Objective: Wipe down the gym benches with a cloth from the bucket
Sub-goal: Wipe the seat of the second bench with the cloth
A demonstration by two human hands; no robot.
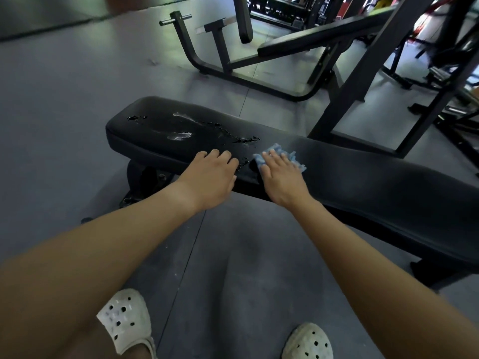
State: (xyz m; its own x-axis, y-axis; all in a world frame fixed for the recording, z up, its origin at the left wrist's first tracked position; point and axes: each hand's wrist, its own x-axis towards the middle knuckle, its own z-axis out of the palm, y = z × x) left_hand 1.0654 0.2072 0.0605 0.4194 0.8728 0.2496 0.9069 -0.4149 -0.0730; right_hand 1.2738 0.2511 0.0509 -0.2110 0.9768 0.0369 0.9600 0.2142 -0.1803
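Note:
A long black padded bench point(363, 182) runs from the middle left to the right edge in the head view. Water drops and wet streaks point(207, 128) lie on its left half. My right hand point(281, 174) presses flat on a blue cloth point(291, 156) on the pad's near side, fingers straight. My left hand point(211, 172) rests on the pad's near edge just left of the cloth, fingers relaxed and holding nothing. No bucket is in view.
A black steel rack frame point(375, 81) stands behind the bench, with an inclined bench pad point(318, 35) and a floor frame with a peg point(186, 42) beyond. More machines crowd the far right. Grey rubber floor point(64, 112) spreads left. My feet in white clogs point(127, 320) stand below.

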